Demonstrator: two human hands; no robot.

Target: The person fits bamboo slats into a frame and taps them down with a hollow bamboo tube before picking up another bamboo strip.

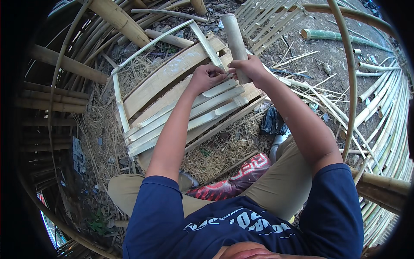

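Observation:
My right hand [251, 69] is wrapped round the lower part of a thick, pale round wooden club [235, 36], which stands nearly upright. Close beside it, my left hand [209, 79] has its fingers pinched together at the end of the split bamboo strips [185, 113]. Whatever is between those fingertips is too small to make out. Several strips lie side by side across low wooden planks [172, 69]. From them a frame of thin bamboo strips [151, 43] reaches away to the far left, bent square at its corners.
A slatted bamboo rack [271, 21] lies at the far side, near a green bamboo pole [340, 38]. Many bamboo poles [388, 116] are piled at the right. A black plastic bag [273, 121] sits by my leg, and a red printed sack [233, 179] lies between my legs.

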